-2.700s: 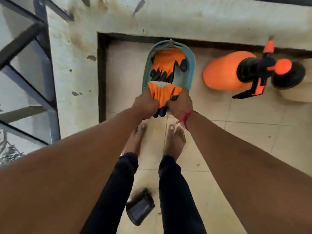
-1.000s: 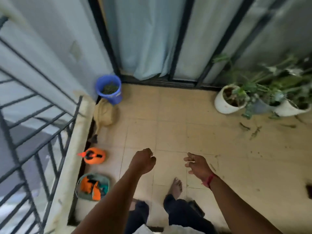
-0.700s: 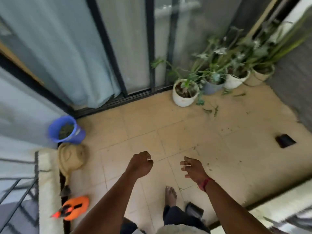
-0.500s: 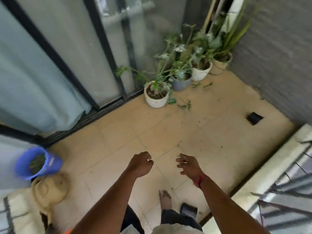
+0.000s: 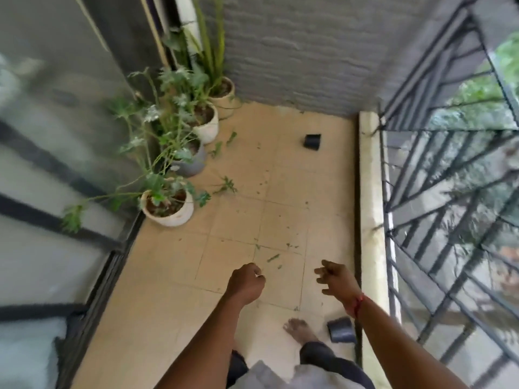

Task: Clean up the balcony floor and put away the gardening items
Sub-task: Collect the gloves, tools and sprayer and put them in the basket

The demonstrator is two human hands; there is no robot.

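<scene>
A left hand [image 5: 245,283] keeps its grip balled in a fist, nothing showing inside; the right hand [image 5: 335,279], nearer the ledge [image 5: 370,206], hangs with its grip loose, apart and empty. Leaf scraps [image 5: 273,258] dot the floor [image 5: 168,290] just beyond both. A black pot [image 5: 341,329] lies beside the ledge, partly hidden by the right forearm; a second black pot [image 5: 312,141] lies farther along it.

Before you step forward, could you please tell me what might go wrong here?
The near black pot sits right beside the bare foot; a step could kick it or cause a trip. Leaf scraps dot the tiles ahead and might be slippery. Leaves hang out past the white pot; cleaning nearby could snag them.
</scene>
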